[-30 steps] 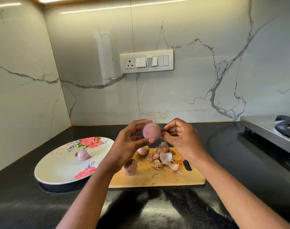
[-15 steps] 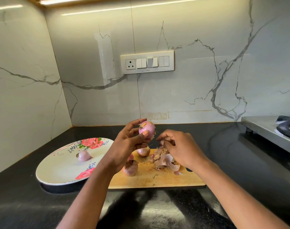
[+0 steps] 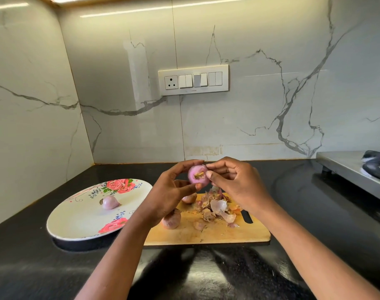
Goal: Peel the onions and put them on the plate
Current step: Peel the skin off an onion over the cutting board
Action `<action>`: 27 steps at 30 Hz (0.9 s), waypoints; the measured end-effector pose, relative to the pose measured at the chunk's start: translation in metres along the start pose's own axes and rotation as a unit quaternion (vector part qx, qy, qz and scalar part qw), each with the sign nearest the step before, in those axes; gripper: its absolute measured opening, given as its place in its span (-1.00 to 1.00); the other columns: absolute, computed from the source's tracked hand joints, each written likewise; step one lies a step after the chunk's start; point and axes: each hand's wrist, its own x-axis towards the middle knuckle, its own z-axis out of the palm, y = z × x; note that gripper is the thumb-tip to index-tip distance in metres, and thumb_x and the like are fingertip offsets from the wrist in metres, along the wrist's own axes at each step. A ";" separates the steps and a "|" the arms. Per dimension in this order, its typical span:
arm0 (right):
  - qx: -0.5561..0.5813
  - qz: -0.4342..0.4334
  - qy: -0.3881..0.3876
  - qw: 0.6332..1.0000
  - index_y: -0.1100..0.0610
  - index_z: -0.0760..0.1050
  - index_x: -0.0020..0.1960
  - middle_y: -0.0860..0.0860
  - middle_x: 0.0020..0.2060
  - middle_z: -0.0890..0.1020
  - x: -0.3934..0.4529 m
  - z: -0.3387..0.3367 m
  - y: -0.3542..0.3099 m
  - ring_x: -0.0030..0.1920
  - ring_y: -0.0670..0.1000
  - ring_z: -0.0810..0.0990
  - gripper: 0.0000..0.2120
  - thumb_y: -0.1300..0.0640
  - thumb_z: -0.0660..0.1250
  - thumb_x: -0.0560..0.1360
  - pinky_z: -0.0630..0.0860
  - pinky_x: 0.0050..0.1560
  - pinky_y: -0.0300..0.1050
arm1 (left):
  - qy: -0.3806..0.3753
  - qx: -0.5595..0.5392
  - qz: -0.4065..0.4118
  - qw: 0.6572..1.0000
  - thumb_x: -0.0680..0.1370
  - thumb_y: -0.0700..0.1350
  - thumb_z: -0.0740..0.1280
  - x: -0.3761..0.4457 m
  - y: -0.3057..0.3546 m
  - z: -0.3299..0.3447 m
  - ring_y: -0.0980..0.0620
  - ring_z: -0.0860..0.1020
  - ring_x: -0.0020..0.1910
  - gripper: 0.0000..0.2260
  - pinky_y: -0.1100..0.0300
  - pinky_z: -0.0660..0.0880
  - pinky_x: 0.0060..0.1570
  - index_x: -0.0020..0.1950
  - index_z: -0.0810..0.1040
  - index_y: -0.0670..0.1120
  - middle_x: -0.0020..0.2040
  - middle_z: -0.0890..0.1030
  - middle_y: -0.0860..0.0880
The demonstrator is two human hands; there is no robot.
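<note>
Pink onion (image 3: pixel 198 174) in air above wooden board (image 3: pixel 208 232) | my left hand (image 3: pixel 171 191) clasps it, root end facing me | my right hand (image 3: pixel 234 182) pinches at skin beside root | advise: strip remnants cleanly, then onto plate (image 3: pixel 76 224)

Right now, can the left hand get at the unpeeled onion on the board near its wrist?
Probably not yet. The left hand and the right hand both grip the held onion. The unpeeled onion lies on the cutting board just under the left wrist, uncovered, so it looks reachable once the hand is free.
</note>
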 end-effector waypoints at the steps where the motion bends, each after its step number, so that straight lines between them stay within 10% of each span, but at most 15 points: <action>1: 0.001 -0.004 0.006 1.000 0.04 0.69 0.04 -0.09 -0.13 0.75 0.000 0.000 0.000 -0.10 -0.15 0.72 -0.87 0.18 0.49 0.51 0.68 -0.04 -0.14 | -0.002 0.001 0.000 1.000 0.54 -0.27 0.45 0.000 0.000 -0.001 0.05 0.67 0.14 -0.54 0.31 0.59 0.03 0.36 0.54 0.12 0.33 0.56 0.09; 27: -0.007 -0.024 0.018 1.000 0.12 0.65 -0.09 -0.03 -0.23 0.73 -0.001 0.000 0.002 -0.22 -0.08 0.71 -0.94 0.23 0.51 0.48 0.65 -0.20 -0.20 | -0.013 0.020 0.000 1.000 0.57 -0.26 0.42 0.001 -0.002 -0.003 0.05 0.64 0.19 -0.55 0.11 0.57 0.23 0.37 0.52 0.14 0.35 0.55 0.10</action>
